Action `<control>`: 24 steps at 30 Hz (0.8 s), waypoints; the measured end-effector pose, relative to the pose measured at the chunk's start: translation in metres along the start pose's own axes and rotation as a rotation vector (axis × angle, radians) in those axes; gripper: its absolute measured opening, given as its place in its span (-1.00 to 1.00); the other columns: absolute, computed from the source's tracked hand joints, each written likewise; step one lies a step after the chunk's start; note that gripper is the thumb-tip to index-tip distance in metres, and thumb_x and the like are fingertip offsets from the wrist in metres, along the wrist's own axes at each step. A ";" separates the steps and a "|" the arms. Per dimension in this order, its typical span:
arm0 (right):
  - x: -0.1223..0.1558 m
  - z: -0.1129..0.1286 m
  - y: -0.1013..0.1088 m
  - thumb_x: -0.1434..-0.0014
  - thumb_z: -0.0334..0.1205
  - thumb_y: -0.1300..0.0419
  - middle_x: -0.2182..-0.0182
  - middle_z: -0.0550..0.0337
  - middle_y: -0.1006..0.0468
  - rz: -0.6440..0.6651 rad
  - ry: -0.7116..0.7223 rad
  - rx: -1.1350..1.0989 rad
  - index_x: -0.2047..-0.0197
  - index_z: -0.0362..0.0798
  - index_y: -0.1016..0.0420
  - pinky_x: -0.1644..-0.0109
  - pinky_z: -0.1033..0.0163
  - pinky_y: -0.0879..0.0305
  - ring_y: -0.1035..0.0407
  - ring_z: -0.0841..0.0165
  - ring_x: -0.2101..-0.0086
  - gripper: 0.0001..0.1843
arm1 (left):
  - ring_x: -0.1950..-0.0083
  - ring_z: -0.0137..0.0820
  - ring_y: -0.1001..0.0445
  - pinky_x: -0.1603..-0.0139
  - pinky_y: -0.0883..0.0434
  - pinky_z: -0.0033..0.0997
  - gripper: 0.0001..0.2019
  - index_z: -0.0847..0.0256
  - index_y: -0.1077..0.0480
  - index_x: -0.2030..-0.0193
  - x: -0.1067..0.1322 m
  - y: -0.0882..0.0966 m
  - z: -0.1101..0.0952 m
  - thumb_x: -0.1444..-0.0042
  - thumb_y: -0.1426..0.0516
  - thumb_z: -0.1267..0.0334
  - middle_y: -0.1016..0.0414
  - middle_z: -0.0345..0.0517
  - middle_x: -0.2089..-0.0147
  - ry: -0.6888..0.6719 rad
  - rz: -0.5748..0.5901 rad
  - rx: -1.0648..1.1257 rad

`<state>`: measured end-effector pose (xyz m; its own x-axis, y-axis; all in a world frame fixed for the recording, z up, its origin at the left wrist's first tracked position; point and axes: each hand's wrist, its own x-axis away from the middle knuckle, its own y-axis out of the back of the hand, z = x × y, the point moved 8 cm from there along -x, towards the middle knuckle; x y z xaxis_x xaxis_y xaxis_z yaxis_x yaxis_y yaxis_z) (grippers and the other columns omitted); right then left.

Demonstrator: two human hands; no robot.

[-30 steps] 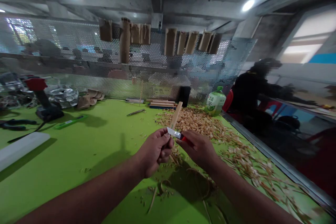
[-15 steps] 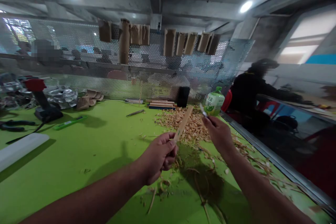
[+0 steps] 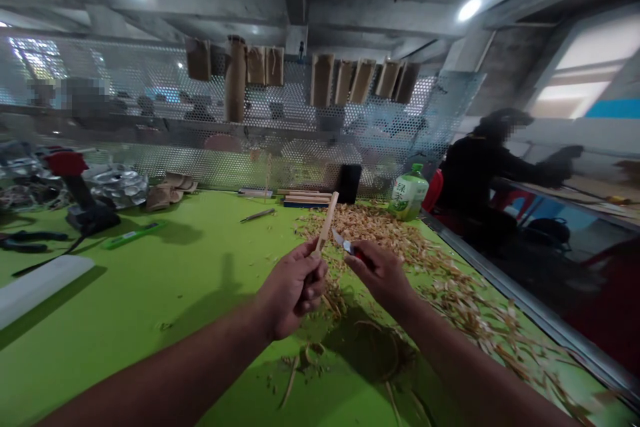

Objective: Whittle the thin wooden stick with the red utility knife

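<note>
Green table top (image 3: 150, 307) fills the lower view under a bare concrete ceiling, with the work held just above it. A thin wooden stick (image 3: 326, 221) rises at a tilt from the left hand (image 3: 293, 290), whose grip is closed round its lower end. The right hand (image 3: 380, 277) has a closed grip on a small utility knife (image 3: 356, 251) with a red handle, its bright blade pointing left and sitting just beside the stick; whether the edge touches the wood is too small to tell. Below and ahead of the hands lie pale wood shavings (image 3: 373, 233), heaped thickly beyond them and trailing toward the table's right edge. Farther back stand a carving tool (image 3: 257, 215), stacked wooden strips (image 3: 305, 198), an upright black block (image 3: 349, 183) and a green-capped plastic bottle (image 3: 409, 192). To the left sit a red-and-black power tool (image 3: 80, 193), crumpled foil (image 3: 116, 185) and a white board (image 3: 40, 287). Brown paper bags (image 3: 323, 80) hang on a perforated metal screen (image 3: 150, 160) behind the table, and a person in black (image 3: 480, 173) sits off to the right, one arm stretched out
</note>
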<state>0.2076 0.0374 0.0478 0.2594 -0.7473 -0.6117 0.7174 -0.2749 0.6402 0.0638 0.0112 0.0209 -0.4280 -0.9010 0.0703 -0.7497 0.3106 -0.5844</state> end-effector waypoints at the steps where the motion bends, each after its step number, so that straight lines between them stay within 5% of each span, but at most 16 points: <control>1: 0.001 0.003 -0.004 -0.24 0.01 -0.10 0.48 0.22 -0.41 0.026 0.021 -0.004 0.28 -0.02 -0.43 0.37 0.29 -0.14 -0.26 0.37 0.46 -0.73 | 0.67 -0.67 -0.02 0.73 0.05 -0.68 -0.78 0.14 -0.24 -0.02 -0.001 0.000 0.000 -0.23 -0.03 0.35 -0.19 -0.35 0.44 -0.008 0.001 0.003; 5: 0.005 0.012 -0.016 -0.25 0.06 -0.08 0.49 0.20 -0.40 0.112 0.051 0.034 0.33 -0.01 -0.39 0.38 0.28 -0.10 -0.25 0.37 0.48 -0.69 | 0.65 -0.68 -0.07 0.71 -0.01 -0.68 -0.95 0.16 -0.22 0.15 -0.002 -0.004 0.002 -0.26 -0.02 0.30 -0.21 -0.33 0.42 -0.005 0.039 0.010; 9: 0.005 0.017 -0.019 -0.26 0.07 -0.06 0.51 0.20 -0.38 0.133 0.059 0.060 0.38 -0.01 -0.34 0.40 0.28 -0.07 -0.22 0.37 0.49 -0.66 | 0.65 -0.67 -0.08 0.70 -0.03 -0.67 -0.91 0.17 -0.15 0.26 0.000 -0.007 0.006 -0.26 -0.02 0.27 -0.22 -0.32 0.42 0.007 0.065 0.032; 19: 0.006 0.018 -0.015 -0.26 -0.02 -0.10 0.46 0.20 -0.38 0.078 0.075 0.110 0.37 -0.03 -0.36 0.38 0.30 -0.10 -0.25 0.40 0.46 -0.72 | 0.66 -0.70 0.01 0.69 0.10 -0.71 -0.91 0.16 -0.17 0.13 0.001 -0.007 0.007 -0.25 -0.02 0.38 -0.14 -0.37 0.47 0.068 0.075 0.157; 24: -0.007 -0.033 0.021 -0.24 0.03 -0.08 0.62 0.29 -0.29 -0.144 -0.202 0.033 0.48 -0.04 -0.32 0.51 0.33 0.00 -0.16 0.44 0.56 -0.62 | 0.66 -0.68 0.01 0.70 0.09 -0.69 -0.76 0.17 -0.22 -0.06 0.013 -0.018 0.013 -0.26 0.00 0.37 -0.14 -0.36 0.48 0.144 0.124 0.123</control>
<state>0.2420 0.0572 0.0501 0.0192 -0.8035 -0.5949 0.7155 -0.4046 0.5696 0.0786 -0.0097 0.0214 -0.5873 -0.8030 0.1013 -0.6234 0.3690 -0.6893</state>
